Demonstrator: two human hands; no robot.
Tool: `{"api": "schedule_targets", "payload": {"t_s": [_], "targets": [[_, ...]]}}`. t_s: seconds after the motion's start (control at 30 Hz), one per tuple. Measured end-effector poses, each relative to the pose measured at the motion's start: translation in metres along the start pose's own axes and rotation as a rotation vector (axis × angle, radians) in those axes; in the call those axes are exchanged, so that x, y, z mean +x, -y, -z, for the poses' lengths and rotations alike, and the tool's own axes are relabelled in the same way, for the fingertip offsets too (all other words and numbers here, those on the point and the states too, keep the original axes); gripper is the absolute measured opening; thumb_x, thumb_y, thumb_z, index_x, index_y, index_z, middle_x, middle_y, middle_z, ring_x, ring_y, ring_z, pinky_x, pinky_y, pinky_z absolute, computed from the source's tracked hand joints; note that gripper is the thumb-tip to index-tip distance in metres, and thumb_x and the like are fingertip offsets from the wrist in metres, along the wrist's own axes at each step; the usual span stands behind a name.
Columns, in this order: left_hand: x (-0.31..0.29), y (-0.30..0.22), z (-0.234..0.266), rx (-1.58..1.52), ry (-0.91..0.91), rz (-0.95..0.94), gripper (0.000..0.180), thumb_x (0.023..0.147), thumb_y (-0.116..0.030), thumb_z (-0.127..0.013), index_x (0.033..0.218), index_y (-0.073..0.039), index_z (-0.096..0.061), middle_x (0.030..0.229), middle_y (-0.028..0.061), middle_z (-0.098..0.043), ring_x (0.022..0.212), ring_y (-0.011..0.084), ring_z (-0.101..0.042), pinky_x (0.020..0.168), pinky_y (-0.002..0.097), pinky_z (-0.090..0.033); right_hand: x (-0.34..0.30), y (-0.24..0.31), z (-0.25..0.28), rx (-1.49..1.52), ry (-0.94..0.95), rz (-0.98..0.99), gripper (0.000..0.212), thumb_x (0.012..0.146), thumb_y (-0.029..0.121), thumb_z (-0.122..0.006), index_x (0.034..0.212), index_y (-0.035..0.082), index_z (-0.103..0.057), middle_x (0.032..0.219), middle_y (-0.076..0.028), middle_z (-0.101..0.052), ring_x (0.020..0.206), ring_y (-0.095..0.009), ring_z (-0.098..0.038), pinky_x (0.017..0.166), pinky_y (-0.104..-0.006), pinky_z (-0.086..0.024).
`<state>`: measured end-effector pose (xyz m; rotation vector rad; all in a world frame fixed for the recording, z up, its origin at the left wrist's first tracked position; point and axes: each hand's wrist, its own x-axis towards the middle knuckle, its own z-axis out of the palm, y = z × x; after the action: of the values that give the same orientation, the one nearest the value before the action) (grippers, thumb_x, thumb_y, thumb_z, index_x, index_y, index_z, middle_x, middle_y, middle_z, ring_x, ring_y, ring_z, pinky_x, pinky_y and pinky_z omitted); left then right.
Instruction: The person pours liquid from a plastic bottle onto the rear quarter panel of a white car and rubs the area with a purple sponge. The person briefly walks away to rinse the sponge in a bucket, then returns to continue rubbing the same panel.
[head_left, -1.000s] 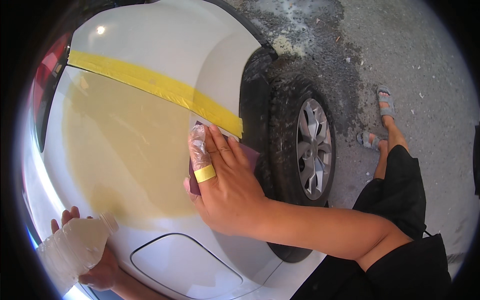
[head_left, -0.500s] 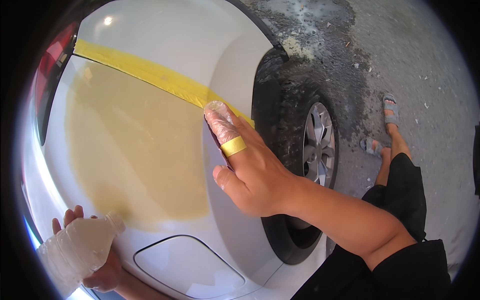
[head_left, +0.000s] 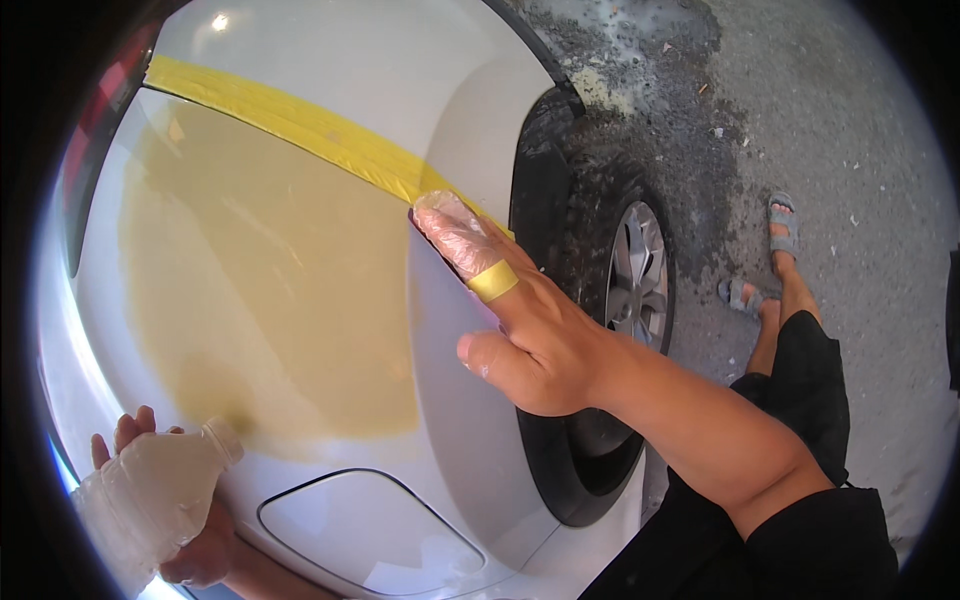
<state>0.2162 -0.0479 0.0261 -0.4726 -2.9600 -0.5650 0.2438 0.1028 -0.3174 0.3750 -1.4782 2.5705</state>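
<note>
My right hand (head_left: 545,340) lies with fingers stretched along the silver car panel (head_left: 460,370), over the edge of a beige sanded-looking patch (head_left: 270,290). Under those fingers a thin purplish sheet, apparently sandpaper (head_left: 488,306), shows as a narrow strip. Clear plastic film (head_left: 455,232) wraps a finger, fastened by a band of yellow tape (head_left: 493,281). The thumb stands away from the fingers. At lower left, my left hand (head_left: 205,550) grips a clear plastic bottle (head_left: 155,495) of cloudy whitish content, tilted with its neck toward the panel.
Yellow masking tape (head_left: 290,125) runs along the panel seam above the patch. A fuel flap (head_left: 370,530) sits below it. To the right are the wheel (head_left: 636,275) and black arch trim (head_left: 560,460). My sandalled feet (head_left: 783,225) stand on wet-stained concrete (head_left: 850,130).
My right hand has shifted slightly right and up with the sandpaper, its thumb now farther right. The left hand and bottle have barely moved; the whole view has shifted a little.
</note>
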Motion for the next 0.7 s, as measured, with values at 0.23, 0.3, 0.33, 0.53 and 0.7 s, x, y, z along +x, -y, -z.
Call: {"api": "schedule_targets", "payload": {"t_s": [0.23, 0.3, 0.33, 0.53, 0.7], "targets": [[0.003, 0.002, 0.001, -0.025, 0.018, 0.011, 0.120, 0.077, -0.077, -0.062, 0.152, 0.005, -0.016, 0.148, 0.0237, -0.040, 0.140, 0.0404, -0.038, 0.110, 0.0489, -0.039, -0.007, -0.012, 0.007, 0.000, 0.059, 0.003, 0.083, 0.075, 0.010, -0.051, 0.151, -0.007, -0.024, 0.156, -0.027, -0.026, 0.147, -0.044, -0.019, 0.120, -0.0494, -0.015], [0.010, 0.007, 0.000, -0.029, 0.026, 0.012, 0.120, 0.077, -0.077, -0.061, 0.152, 0.005, -0.016, 0.149, 0.0236, -0.040, 0.139, 0.0402, -0.038, 0.110, 0.0487, -0.039, 0.009, -0.008, 0.004, 0.024, 0.031, 0.023, 0.083, 0.075, 0.011, -0.051, 0.151, -0.006, -0.023, 0.156, -0.027, -0.026, 0.147, -0.044, -0.019, 0.120, -0.0498, -0.015], [0.009, 0.008, 0.000, -0.024, 0.026, 0.012, 0.120, 0.077, -0.077, -0.061, 0.152, 0.005, -0.016, 0.149, 0.0236, -0.039, 0.139, 0.0402, -0.038, 0.111, 0.0487, -0.039, 0.014, -0.005, 0.005, 0.008, 0.044, 0.007, 0.083, 0.076, 0.012, -0.051, 0.152, -0.006, -0.023, 0.156, -0.027, -0.026, 0.147, -0.044, -0.019, 0.120, -0.0498, -0.014], [0.006, 0.005, -0.001, 0.009, 0.018, 0.013, 0.120, 0.076, -0.078, -0.060, 0.152, 0.005, -0.017, 0.149, 0.0238, -0.038, 0.139, 0.0403, -0.039, 0.110, 0.0488, -0.039, -0.008, -0.008, 0.001, -0.061, 0.036, -0.049, 0.081, 0.080, 0.017, -0.050, 0.152, -0.006, -0.021, 0.157, -0.027, -0.024, 0.148, -0.044, -0.017, 0.120, -0.0499, -0.014], [0.005, 0.003, -0.003, 0.063, 0.008, 0.012, 0.120, 0.076, -0.079, -0.059, 0.152, 0.005, -0.017, 0.149, 0.0246, -0.039, 0.138, 0.0404, -0.040, 0.110, 0.0491, -0.039, 0.007, 0.001, -0.005, -0.066, 0.014, -0.054, 0.080, 0.083, 0.019, -0.051, 0.152, -0.007, -0.020, 0.157, -0.027, -0.024, 0.148, -0.044, -0.017, 0.119, -0.0502, -0.014]]}}
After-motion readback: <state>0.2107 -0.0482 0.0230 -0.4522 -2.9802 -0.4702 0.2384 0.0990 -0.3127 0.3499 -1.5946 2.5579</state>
